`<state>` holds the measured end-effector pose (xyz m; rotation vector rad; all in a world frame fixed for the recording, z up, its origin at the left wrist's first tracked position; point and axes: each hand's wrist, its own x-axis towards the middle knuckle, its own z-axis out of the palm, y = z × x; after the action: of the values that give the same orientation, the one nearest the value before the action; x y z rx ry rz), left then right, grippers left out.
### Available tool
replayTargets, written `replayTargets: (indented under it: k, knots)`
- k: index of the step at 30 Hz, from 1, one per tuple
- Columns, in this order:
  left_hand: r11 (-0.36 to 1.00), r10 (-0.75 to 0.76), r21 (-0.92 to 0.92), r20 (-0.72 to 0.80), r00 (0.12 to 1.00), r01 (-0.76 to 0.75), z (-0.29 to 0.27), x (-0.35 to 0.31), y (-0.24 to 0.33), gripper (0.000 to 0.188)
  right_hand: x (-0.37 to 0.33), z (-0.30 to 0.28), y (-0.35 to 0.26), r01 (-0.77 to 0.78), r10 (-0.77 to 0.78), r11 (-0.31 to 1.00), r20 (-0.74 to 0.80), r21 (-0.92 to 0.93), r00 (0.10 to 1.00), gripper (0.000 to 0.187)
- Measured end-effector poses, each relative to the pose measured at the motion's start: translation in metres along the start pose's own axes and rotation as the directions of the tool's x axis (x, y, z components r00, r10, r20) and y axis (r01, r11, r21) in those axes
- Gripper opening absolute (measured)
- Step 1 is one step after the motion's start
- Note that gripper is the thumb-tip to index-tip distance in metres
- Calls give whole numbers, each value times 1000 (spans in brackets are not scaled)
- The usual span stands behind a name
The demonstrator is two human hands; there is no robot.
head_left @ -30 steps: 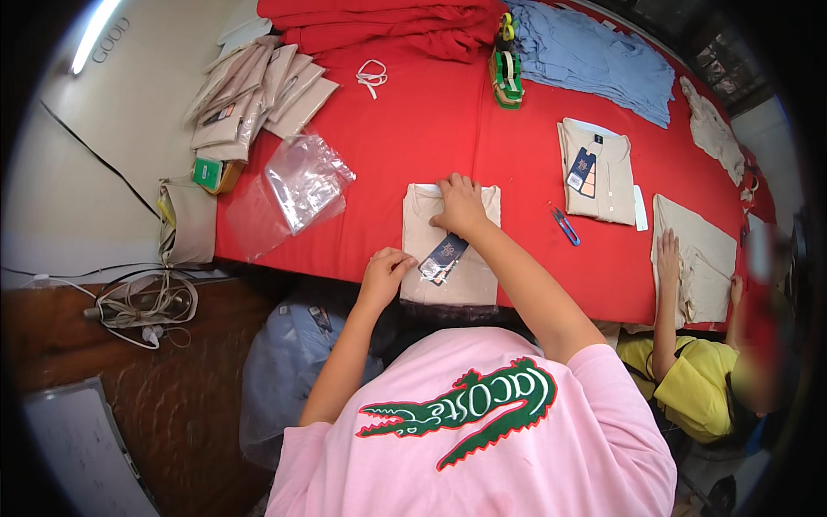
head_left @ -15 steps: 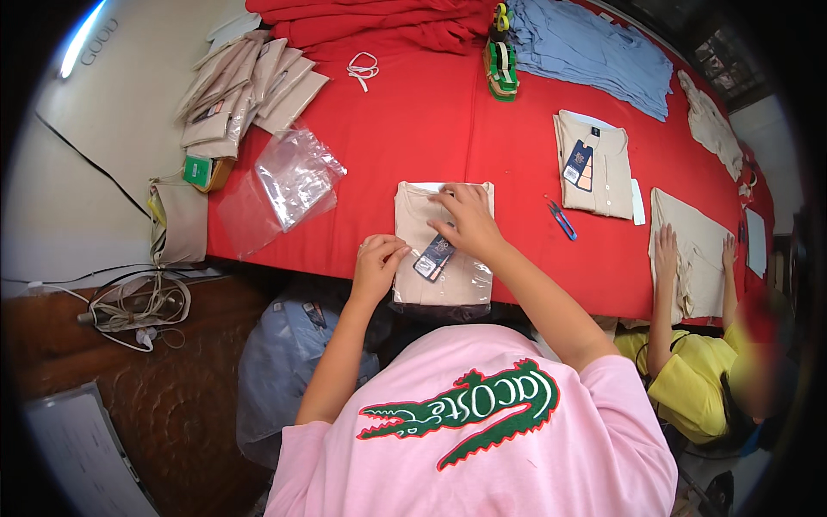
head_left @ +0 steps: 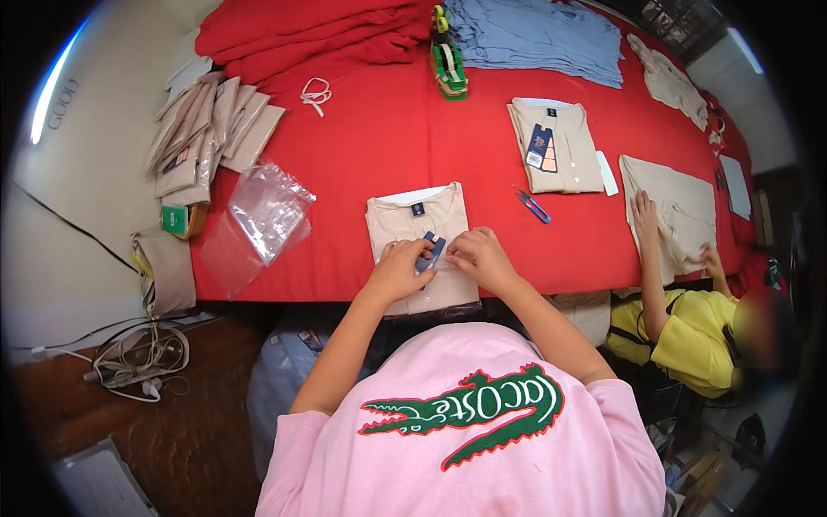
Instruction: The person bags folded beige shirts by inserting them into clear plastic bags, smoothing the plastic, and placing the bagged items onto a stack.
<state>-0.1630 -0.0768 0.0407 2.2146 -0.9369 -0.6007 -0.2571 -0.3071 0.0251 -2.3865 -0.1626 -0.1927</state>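
A folded beige shirt (head_left: pixel 398 222) lies in front of me at the table's near edge, its collar pointing away. Clear plastic shows around its lower end. My left hand (head_left: pixel 398 272) rests on the shirt with its fingers closed over the lower part of a dark blue hang tag (head_left: pixel 435 245). Just right of the tag, my right hand (head_left: pixel 484 260) is closed in a pinch over the shirt front. Whatever lies between its fingertips is too small to make out.
Clear plastic bags (head_left: pixel 269 212) lie left on the red-covered table (head_left: pixel 362 129), below packed shirts (head_left: pixel 191 129). Another tagged beige shirt (head_left: pixel 560 155), blue snips (head_left: pixel 534 207) and a green tape dispenser (head_left: pixel 448 69) lie farther off. A co-worker's hands (head_left: pixel 644 220) touch a beige garment at right.
My right hand has come down from the collar to beside the tag. My left hand has moved from the shirt's left edge onto the tag. The whole view has shifted.
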Motion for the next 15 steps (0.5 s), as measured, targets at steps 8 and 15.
replayTargets:
  k: [8, 15]
  knots:
    - [916, -123, -339, 273, 954, 215, -16, 7, -53, 11, -3, -10, 3, -303, 269, 916, 160, 262, 950, 16]
    - [932, -201, -264, 192, 961, 248, -32, -9, -19, 15, -7, -12, 22, -308, 260, 904, 191, 295, 947, 23]
